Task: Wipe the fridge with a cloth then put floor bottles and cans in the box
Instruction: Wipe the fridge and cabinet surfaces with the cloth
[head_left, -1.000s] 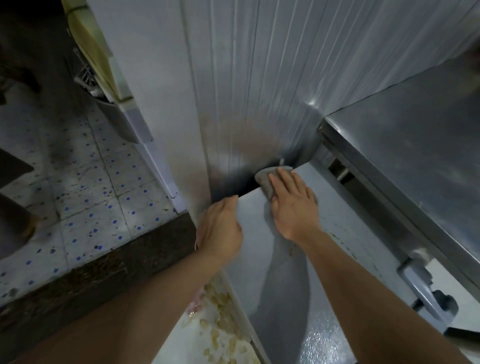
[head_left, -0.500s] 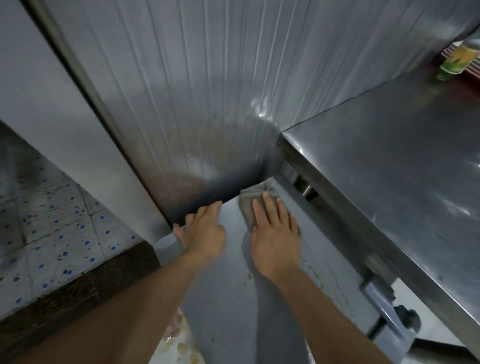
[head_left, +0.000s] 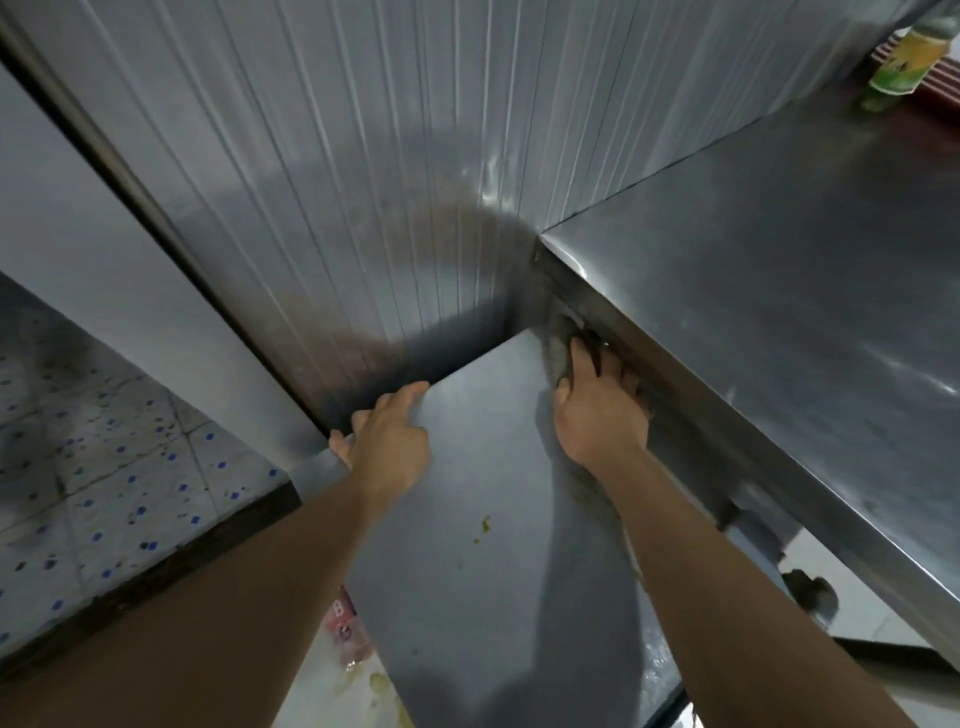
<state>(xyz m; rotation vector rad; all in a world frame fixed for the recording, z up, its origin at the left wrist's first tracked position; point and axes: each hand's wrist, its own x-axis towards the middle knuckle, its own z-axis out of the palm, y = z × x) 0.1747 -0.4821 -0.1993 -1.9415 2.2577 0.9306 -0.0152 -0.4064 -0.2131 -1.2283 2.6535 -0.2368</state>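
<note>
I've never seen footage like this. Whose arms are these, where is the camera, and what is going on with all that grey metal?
No machine here: these are a person's own bare arms, filmed by a wide-angle camera worn on their head, looking forward and down. The grey slab under the hands is the fridge top, standing against a ribbed metal wall. The left hand grips the fridge's far left corner. The right hand presses a grey cloth into the gap beside a steel counter, wiping. A small yellowish smear sits on the fridge top. At the counter's far end stands a bottle with a yellow-green label. Lower left you see dotted floor tiles.
</note>
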